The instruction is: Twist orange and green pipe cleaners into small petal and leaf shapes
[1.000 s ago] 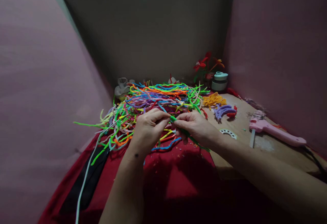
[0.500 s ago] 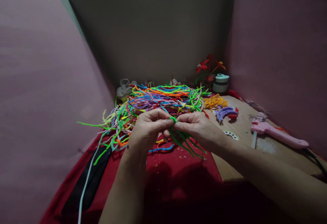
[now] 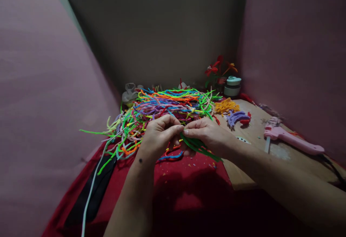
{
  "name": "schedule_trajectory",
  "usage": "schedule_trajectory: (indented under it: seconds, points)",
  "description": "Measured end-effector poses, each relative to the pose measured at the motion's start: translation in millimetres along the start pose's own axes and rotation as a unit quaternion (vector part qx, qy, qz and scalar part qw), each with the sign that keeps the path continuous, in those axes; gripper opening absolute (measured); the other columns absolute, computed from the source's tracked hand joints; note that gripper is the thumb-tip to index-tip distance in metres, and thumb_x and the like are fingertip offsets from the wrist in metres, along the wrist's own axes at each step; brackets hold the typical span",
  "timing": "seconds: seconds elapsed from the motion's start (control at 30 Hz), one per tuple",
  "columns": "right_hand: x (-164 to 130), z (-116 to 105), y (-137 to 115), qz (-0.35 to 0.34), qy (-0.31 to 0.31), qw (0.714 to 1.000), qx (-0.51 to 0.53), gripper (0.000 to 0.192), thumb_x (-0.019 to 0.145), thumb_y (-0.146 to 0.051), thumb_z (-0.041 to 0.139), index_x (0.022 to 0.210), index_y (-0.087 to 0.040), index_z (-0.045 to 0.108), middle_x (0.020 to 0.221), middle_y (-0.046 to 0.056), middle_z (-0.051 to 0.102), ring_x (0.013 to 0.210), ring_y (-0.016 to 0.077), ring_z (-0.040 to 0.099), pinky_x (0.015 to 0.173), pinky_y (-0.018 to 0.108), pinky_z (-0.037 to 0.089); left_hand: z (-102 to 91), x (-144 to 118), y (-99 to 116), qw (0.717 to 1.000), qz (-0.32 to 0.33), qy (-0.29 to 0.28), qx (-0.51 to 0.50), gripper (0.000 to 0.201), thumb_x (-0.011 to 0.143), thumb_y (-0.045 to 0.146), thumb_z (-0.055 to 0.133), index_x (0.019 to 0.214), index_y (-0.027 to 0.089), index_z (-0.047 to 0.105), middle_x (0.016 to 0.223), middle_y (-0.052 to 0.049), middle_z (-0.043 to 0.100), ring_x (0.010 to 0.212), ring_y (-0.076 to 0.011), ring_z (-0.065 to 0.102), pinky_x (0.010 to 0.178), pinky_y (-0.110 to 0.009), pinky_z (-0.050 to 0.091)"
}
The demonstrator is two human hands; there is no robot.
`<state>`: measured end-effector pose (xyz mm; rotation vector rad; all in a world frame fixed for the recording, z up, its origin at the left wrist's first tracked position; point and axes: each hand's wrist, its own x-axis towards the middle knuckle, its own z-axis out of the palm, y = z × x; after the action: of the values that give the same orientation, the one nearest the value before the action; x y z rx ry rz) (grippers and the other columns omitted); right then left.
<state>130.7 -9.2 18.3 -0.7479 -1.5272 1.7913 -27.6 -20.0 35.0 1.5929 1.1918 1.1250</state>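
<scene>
Green pipe cleaners (image 3: 198,146) pinched in both grips — left hand (image 3: 159,136), right hand (image 3: 208,133) — multicoloured heap (image 3: 167,107) behind.

No readable text, labels, brands or numbers can be made out anywhere here. Nothing legible is shown on the pink glue gun (image 3: 293,140) or the small white jar (image 3: 232,86); any markings there are too small and blurry.

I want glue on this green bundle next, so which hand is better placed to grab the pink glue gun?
Probably the right hand. The pink glue gun lies on the wooden board on that same side. The left hand sits farther away and also pinches the green pipe cleaners.
</scene>
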Motion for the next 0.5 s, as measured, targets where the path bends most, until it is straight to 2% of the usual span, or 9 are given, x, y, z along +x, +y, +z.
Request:
schedule_trajectory:
  seconds: [0.1,0.17,0.37,0.5]
  points:
    - [4,0,2,0.003,0.021,1.0,0.002,0.015,0.077,-0.02,0.05,0.073,-0.011,0.062,0.056,0.003,0.063,0.043,0.0119,0.058,0.046,0.025,0.048,2.7,1,-4,0.994,0.044,0.058,0.081,0.01,0.073,0.025,0.061,0.069,0.017,0.056,0.045,0.005,0.053,0.034,-0.006,0.044,0.033,-0.015,0.033]
    - [7,1,2,0.004,0.037,0.999,-0.027,0.013,0.076,-0.018,0.051,0.07,-0.011,0.061,0.053,0.001,0.06,0.038,0.0088,0.053,0.042,0.022,0.044,3.5,2,-6,0.987,0.067,0.075,0.121,0.009,0.074,0.024,0.06,0.068,0.017,0.056,0.046,0.005,0.054,0.036,-0.0056,0.045,0.036,-0.015,0.034]
    - [7,4,8,0.002,0.057,0.992,-0.115,0.022,0.08,-0.014,0.046,0.06,-0.014,0.054,0.048,-0.003,0.052,0.034,0.0051,0.043,0.035,0.018,0.034,5.6,5,-8,0.985,0.058,0.118,0.114,0.012,0.075,0.026,0.058,0.067,0.018,0.053,0.043,0.006,0.052,0.036,-0.0069,0.047,0.039,-0.016,0.037]
    - [5,8,14,0.052,0.09,0.99,-0.096,0.023,0.085,-0.016,0.04,0.067,-0.015,0.053,0.045,-0.006,0.046,0.028,0.0043,0.035,0.03,0.018,0.025,5.2,8,-13,0.97,0.057,0.165,0.167,0.013,0.075,0.027,0.058,0.067,0.018,0.054,0.045,0.006,0.053,0.036,-0.0063,0.046,0.038,-0.016,0.035]
